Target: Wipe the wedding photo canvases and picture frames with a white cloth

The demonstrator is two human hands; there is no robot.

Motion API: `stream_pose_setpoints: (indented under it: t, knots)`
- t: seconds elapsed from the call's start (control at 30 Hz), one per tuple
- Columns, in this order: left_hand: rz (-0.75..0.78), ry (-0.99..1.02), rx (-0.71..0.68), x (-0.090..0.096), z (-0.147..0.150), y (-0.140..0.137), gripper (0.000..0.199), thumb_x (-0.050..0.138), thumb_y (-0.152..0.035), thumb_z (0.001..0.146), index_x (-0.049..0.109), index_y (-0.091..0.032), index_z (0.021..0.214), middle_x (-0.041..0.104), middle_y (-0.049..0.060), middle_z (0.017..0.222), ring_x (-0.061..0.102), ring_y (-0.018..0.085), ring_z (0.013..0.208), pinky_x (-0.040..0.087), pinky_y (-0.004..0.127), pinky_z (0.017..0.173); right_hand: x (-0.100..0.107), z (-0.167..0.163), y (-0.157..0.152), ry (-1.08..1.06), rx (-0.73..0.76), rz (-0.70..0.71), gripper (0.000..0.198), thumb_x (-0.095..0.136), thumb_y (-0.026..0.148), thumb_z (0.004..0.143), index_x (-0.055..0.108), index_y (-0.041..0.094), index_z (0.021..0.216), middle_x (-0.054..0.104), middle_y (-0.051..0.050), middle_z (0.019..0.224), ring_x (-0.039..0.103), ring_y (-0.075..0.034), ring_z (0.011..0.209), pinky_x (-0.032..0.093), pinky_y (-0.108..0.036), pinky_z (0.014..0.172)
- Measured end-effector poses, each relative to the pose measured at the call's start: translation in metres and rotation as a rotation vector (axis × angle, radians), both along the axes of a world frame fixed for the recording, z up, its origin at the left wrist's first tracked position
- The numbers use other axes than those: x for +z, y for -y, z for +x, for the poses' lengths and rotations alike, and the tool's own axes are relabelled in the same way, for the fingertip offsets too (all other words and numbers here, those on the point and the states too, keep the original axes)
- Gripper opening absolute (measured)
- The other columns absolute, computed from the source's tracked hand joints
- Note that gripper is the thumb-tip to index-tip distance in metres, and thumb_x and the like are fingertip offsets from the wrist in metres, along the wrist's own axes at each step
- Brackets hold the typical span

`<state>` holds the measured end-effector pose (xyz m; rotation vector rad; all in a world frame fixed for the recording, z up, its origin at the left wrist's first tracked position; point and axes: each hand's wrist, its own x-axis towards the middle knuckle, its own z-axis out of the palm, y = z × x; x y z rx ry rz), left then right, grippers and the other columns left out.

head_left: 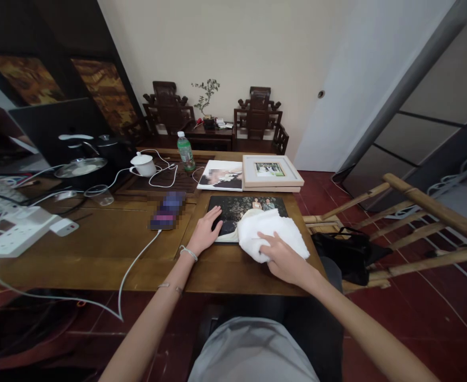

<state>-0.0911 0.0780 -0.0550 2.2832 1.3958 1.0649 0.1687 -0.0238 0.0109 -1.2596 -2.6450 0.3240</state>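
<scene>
Our left hand [206,230] lies spread and empty, seemingly steadying the photo panel [233,211]; our right hand [284,259], fingers curled, grips the white cloth [275,224] over it.

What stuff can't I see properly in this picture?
All in the head view:
Lower right part of the dark photo: covered by the white cloth under the right hand.
Phone screen: blurred into squares.
Inside of the white cup: hidden by its lid.
Front of the lower frame: hidden by the upper frame.
Power strip: cut off by the left edge.
</scene>
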Motion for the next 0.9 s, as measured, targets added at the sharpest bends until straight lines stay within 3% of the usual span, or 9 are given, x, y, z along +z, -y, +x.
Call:
stream_pose_setpoints:
  t: [0.13, 0.27, 0.37, 0.5, 0.67, 0.77, 0.9]
  knots:
    - [0.012, 0.005, -0.006, 0.000, 0.000, 0.000, 0.040, 0.045, -0.030, 0.089, 0.055, -0.014, 0.125, 0.050, 0.013, 0.136, 0.042, 0.024, 0.130, 0.034, 0.044, 0.110, 0.004, -0.008, -0.045, 0.010, -0.026, 0.059, 0.042, 0.039, 0.000, 0.065, 0.061, 0.016, 0.097, 0.059, -0.016, 0.121, 0.049, -0.027, 0.119, 0.031, -0.048, 0.102]
    - [0.012, -0.001, -0.010, -0.001, -0.001, -0.001, 0.040, 0.045, -0.030, 0.089, 0.055, -0.015, 0.124, 0.051, 0.011, 0.136, 0.042, 0.024, 0.131, 0.034, 0.045, 0.109, 0.012, -0.019, -0.096, 0.045, -0.103, 0.071, 0.035, 0.038, 0.002, 0.067, 0.062, 0.016, 0.088, 0.068, -0.012, 0.094, 0.061, -0.024, 0.089, 0.040, -0.032, 0.081]
    - [0.003, 0.007, -0.015, -0.001, -0.002, -0.001, 0.040, 0.045, -0.030, 0.089, 0.055, -0.015, 0.124, 0.051, 0.011, 0.136, 0.041, 0.024, 0.131, 0.034, 0.045, 0.110, 0.019, -0.026, -0.127, 0.052, -0.143, 0.067, 0.034, 0.040, 0.004, 0.068, 0.063, 0.015, 0.089, 0.068, -0.012, 0.092, 0.061, -0.025, 0.087, 0.038, -0.028, 0.073]
    - [0.000, 0.013, -0.024, 0.000, -0.002, -0.001, 0.040, 0.044, -0.031, 0.090, 0.056, -0.012, 0.124, 0.051, 0.013, 0.136, 0.041, 0.023, 0.131, 0.032, 0.043, 0.111, 0.023, -0.031, -0.148, 0.050, -0.162, 0.069, 0.034, 0.039, 0.003, 0.069, 0.063, 0.014, 0.091, 0.068, -0.012, 0.094, 0.060, -0.024, 0.090, 0.037, -0.027, 0.073]
    - [-0.005, 0.011, -0.019, -0.001, -0.002, -0.001, 0.040, 0.044, -0.031, 0.090, 0.055, -0.015, 0.125, 0.050, 0.011, 0.137, 0.041, 0.023, 0.131, 0.033, 0.044, 0.110, 0.017, -0.032, -0.127, 0.057, -0.184, 0.071, 0.039, 0.039, 0.002, 0.068, 0.062, 0.013, 0.096, 0.067, -0.014, 0.096, 0.059, -0.025, 0.093, 0.038, -0.029, 0.079]
    - [-0.013, 0.006, -0.008, -0.003, -0.002, -0.001, 0.040, 0.044, -0.030, 0.090, 0.054, -0.016, 0.126, 0.049, 0.011, 0.138, 0.040, 0.024, 0.132, 0.033, 0.046, 0.109, 0.009, -0.028, -0.090, 0.054, -0.134, 0.088, 0.041, 0.038, 0.001, 0.068, 0.061, 0.014, 0.100, 0.063, -0.015, 0.111, 0.055, -0.026, 0.108, 0.035, -0.038, 0.093]
    - [-0.010, 0.005, -0.001, -0.003, -0.001, -0.001, 0.040, 0.043, -0.030, 0.090, 0.054, -0.015, 0.126, 0.048, 0.012, 0.139, 0.040, 0.024, 0.132, 0.033, 0.046, 0.109, 0.000, -0.023, -0.033, 0.052, -0.046, 0.055, 0.045, 0.039, 0.000, 0.068, 0.060, 0.012, 0.106, 0.048, -0.021, 0.133, 0.038, -0.027, 0.130, 0.023, -0.051, 0.106]
